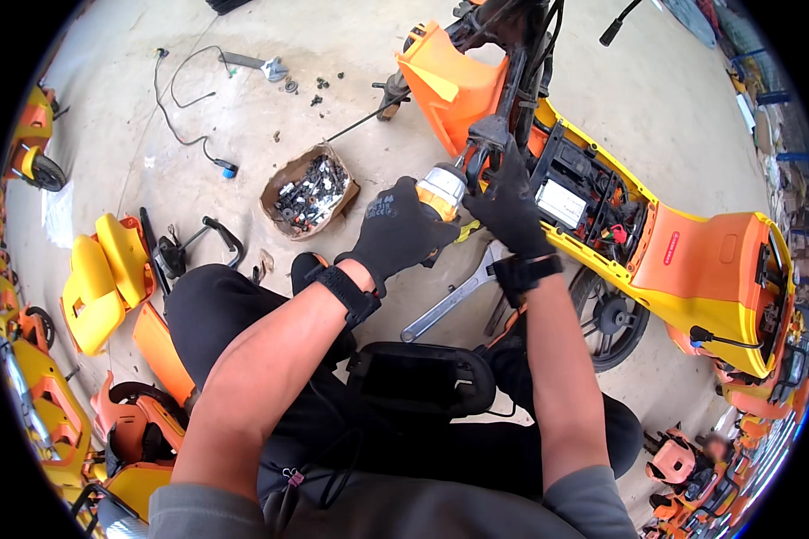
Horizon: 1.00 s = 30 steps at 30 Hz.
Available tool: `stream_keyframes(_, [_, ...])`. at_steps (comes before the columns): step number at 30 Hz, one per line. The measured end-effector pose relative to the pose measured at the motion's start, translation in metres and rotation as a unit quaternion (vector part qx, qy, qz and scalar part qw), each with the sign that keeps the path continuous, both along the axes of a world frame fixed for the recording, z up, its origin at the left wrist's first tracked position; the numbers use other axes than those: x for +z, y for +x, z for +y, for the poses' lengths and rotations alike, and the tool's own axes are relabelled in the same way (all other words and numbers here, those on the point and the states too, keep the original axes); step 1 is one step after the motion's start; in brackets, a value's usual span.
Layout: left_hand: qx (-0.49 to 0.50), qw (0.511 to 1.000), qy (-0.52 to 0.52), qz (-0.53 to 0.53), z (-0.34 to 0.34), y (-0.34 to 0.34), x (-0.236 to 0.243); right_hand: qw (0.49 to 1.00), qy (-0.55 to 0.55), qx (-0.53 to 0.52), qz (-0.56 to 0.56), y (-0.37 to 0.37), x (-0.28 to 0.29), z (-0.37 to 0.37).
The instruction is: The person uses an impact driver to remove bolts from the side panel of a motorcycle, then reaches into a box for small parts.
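Both my hands wear black gloves. My left hand (397, 232) grips an orange and white power driver (441, 190) that points up and right at the frame of an orange and yellow scooter (692, 260) lying on its side. My right hand (509, 202) rests against the scooter's black frame beside the driver's tip, near the open compartment with a grey box (562, 203) and wires. What the driver's tip touches is hidden between my hands.
A long metal wrench (449, 301) lies on the concrete floor under my wrists. A cardboard box of small parts (310, 190) sits to the left, with a black cable (184, 117) beyond. Yellow and orange body panels (108, 278) lie at left. A black seat (422, 377) rests on my lap.
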<state>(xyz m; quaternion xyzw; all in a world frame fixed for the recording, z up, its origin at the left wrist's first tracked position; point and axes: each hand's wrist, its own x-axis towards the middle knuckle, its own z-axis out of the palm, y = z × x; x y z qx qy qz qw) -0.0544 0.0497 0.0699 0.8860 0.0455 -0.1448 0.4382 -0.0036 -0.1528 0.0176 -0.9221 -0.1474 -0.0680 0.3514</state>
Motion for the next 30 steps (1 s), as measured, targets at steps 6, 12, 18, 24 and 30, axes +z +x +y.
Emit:
stream_keyframes(6, [0.007, 0.999, -0.018, 0.040, -0.004, 0.003, 0.008, 0.980, 0.031, -0.165, -0.103, 0.001, -0.051, 0.039])
stream_keyframes(12, [0.011, 0.999, -0.019, 0.040, -0.003, -0.001, 0.004, 0.984, 0.050, -0.153, -0.073, -0.002, -0.053, 0.040])
stream_keyframes(18, [0.002, 0.999, -0.040, -0.006, -0.005, -0.001, -0.003, 0.987, 0.050, -0.140, -0.058, 0.000, -0.051, 0.034])
stream_keyframes(24, [0.013, 0.998, -0.066, 0.016, -0.007, -0.001, -0.002, 0.986, 0.064, -0.138, -0.061, 0.002, -0.046, 0.035])
stream_keyframes(30, [0.014, 0.997, -0.060, 0.035, -0.008, 0.001, -0.001, 0.984, 0.075, -0.138, -0.080, 0.001, -0.045, 0.035])
